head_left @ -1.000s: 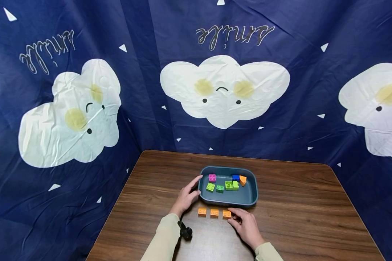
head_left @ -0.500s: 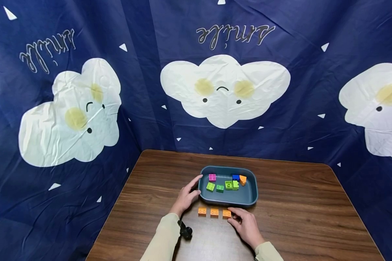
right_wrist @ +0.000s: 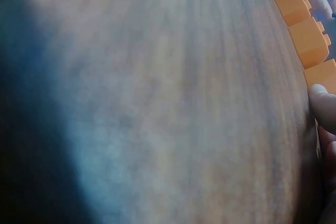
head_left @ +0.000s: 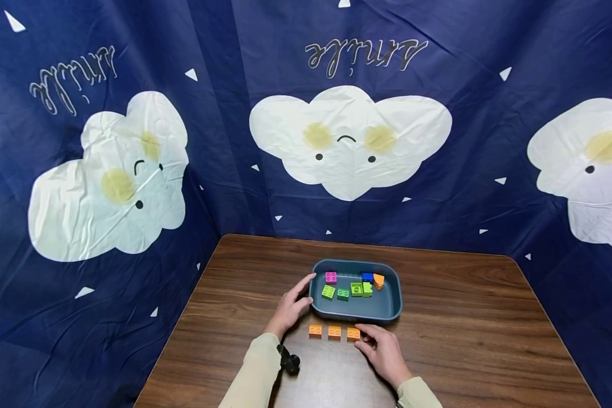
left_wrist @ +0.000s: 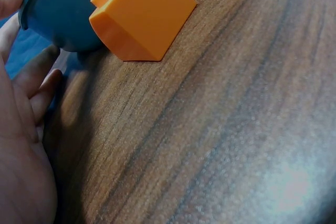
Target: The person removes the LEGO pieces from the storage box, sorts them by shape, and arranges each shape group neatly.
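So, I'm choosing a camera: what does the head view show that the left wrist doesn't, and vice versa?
Only the head view shows the right hand holding the rightmost orange brick, the bricks inside the tray and the cloud prints. Only the left wrist view shows the lower fingers of the left hand, below the tray rim. Both show that hand at the tray, the leftmost orange brick, at least part of the middle one and the table.

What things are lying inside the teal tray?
The tray holds a pink block, blue block, orange block, green block and three lime blocks; what lies beneath them is hidden.
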Tool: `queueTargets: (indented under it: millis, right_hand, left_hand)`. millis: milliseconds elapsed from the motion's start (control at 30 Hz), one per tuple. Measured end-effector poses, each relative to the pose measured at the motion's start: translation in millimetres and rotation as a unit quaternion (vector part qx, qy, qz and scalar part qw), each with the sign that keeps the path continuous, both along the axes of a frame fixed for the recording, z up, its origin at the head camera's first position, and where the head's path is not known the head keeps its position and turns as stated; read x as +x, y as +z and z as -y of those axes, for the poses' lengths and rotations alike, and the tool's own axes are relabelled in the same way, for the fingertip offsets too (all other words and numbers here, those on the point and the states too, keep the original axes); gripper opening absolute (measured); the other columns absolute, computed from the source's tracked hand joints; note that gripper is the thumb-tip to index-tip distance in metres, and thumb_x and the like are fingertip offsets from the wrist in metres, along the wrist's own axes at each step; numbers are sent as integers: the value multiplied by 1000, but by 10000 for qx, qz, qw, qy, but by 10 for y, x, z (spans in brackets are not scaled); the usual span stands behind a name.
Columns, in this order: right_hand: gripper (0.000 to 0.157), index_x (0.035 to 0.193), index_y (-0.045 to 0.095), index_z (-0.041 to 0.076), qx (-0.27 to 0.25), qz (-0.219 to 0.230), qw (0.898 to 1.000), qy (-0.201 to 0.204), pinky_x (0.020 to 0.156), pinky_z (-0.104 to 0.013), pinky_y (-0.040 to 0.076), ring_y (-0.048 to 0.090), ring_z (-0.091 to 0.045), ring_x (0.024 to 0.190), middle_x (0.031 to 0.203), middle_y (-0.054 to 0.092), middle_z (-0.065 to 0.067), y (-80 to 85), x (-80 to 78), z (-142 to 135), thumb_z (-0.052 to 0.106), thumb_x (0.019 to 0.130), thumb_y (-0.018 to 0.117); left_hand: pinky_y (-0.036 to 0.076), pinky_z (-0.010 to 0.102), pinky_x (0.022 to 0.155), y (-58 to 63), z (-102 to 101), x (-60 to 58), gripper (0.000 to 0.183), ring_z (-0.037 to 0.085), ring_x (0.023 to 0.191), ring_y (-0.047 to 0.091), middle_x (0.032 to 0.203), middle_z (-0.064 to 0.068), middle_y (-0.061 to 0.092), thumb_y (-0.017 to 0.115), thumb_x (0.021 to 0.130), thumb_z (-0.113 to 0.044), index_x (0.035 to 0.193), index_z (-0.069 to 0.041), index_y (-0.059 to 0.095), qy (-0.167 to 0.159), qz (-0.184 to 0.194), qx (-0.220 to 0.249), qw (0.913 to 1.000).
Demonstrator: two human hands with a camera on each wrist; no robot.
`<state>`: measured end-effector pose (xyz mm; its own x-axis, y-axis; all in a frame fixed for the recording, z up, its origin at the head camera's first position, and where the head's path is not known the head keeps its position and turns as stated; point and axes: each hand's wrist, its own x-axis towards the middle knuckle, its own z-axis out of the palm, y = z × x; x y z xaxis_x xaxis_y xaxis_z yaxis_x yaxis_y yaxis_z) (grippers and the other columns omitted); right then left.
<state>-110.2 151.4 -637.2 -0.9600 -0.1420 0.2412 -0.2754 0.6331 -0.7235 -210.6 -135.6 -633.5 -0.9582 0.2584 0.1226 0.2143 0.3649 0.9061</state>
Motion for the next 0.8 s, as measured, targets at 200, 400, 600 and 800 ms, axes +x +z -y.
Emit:
queueTargets:
  millis: [200,400,600,800]
  right_hand:
    - [36,116,80,13,21,69,10000,27,63,-21,51,58,2,77,99,72,8,-6,-11,-8,7,82,89]
    - [38,118,79,14,-42,291,9995,79,62,-21,49,57,1,75,96,69,9,12,-8,-36,11,82,89]
    - [41,121,78,13,-173,427,9989,46,63,-21,53,59,2,74,101,73,6,127,81,-113,9,81,90]
    - [38,119,79,13,-156,-25,9995,286,63,-22,54,59,3,74,103,76,-1,399,168,-228,6,83,87]
  left_hand:
    - [29,57,124,2,1,-3,64,20,151,42,162,-4,48,61,99,-17,157,-42,48,-1,6,-2,10000]
    - [28,58,124,-8,-6,8,64,22,151,42,162,-3,48,61,99,-16,158,-36,48,1,1,1,10000]
    - [28,60,123,-20,-10,12,65,23,152,41,162,-4,48,62,99,-15,157,-41,48,4,22,10,10000]
    - [29,61,123,-12,1,3,64,24,151,42,161,-4,48,62,99,-16,157,-41,48,2,-40,44,10000]
